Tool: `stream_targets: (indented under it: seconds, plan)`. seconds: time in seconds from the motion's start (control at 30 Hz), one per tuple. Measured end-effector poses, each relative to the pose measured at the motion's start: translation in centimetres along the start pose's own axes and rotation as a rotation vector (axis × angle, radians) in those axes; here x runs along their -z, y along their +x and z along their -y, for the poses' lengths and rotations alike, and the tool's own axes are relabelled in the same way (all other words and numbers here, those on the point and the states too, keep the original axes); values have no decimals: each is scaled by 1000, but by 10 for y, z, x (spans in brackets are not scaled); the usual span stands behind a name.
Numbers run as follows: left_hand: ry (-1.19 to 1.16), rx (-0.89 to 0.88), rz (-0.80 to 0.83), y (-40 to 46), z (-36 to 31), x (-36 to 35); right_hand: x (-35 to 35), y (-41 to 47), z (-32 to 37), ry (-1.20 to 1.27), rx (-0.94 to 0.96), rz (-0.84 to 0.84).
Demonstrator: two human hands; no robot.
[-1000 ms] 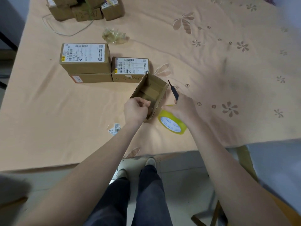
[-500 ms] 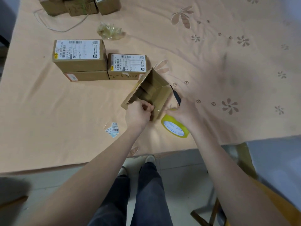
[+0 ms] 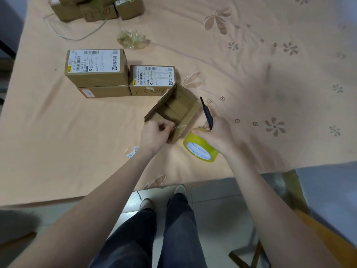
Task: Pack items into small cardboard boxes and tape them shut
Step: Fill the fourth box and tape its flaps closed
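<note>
**Tape could twist or stick wrong**

The left hand (image 3: 154, 135) pinches what looks like a thin clear tape end by the open brown cardboard box (image 3: 173, 111), which sits on the peach flowered tablecloth (image 3: 58, 142). The right hand (image 3: 217, 135) grips the yellow tape roll (image 3: 200, 149) and a thin black cutter (image 3: 206, 113). Pulled crooked, the tape may wrinkle. The light box may slide.

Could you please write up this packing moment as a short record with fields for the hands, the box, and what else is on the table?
left hand: pinches a strip of clear tape at the open box's near edge
right hand: holds the yellow tape roll and a black cutter
open box: unsealed, tilted, small cartons inside
labelled boxes: closed, behind the open box
table: peach floral cloth
other: crumpled tape wad
</note>
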State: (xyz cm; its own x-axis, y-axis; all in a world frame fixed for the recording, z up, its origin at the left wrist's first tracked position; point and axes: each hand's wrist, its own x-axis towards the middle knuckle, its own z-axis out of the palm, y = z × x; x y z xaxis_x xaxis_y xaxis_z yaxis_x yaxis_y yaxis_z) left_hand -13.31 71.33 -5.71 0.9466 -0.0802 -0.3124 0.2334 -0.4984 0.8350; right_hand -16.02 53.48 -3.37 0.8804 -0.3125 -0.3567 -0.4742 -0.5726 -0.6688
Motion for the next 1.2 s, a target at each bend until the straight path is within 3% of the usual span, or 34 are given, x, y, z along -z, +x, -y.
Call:
stream_targets:
  seconds: [0.2, 0.47, 0.67, 0.8, 1.0, 1.2]
  plan:
    - [-21, -38, 32, -3, -1, 3, -1, 0, 0, 18, 27, 1]
    - [-144, -260, -14, -14, -10, 2, 3, -2, -5, 68, 104, -35]
    - [-303, -112, 32, -9, -23, 7, 5, -1, 1, 30, 93, -55]
    - [-346, -101, -50, -10, -31, 10, 10, -3, 8, 75, 93, -75]
    - [-325, -79, -98, -6, -38, 9, 24, -5, 19, 33, 116, -143]
    - [-239, 63, -126, 3, -33, -3, 24, 4, 21, -89, 50, -86]
